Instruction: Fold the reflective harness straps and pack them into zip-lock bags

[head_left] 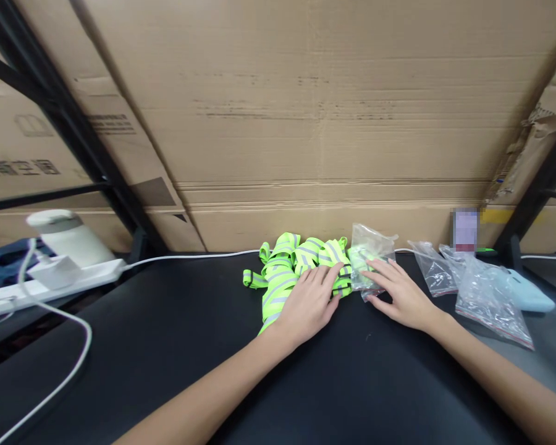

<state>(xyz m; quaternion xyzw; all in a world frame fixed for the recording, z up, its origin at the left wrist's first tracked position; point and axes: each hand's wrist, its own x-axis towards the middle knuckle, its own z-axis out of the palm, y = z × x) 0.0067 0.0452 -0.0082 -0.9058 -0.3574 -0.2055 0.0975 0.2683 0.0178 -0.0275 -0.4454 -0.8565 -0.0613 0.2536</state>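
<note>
On the black tabletop (167, 346), against a corrugated cardboard wall (306, 123), lies one tangled heap of neon-yellow straps (282, 272) with grey reflective stripes. Left hand (308, 303) rests flat on the heap, fingers loosely spread. Right hand (398, 293) presses one crinkled clear plastic bag (368, 253) holding more yellow webbing, fingers apart. Two further clear bags (484, 296) lie to the right.

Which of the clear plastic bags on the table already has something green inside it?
The clear bag under the right hand, beside the pile of green reflective straps. The other clear bags, farther right, look empty and untouched.
</note>
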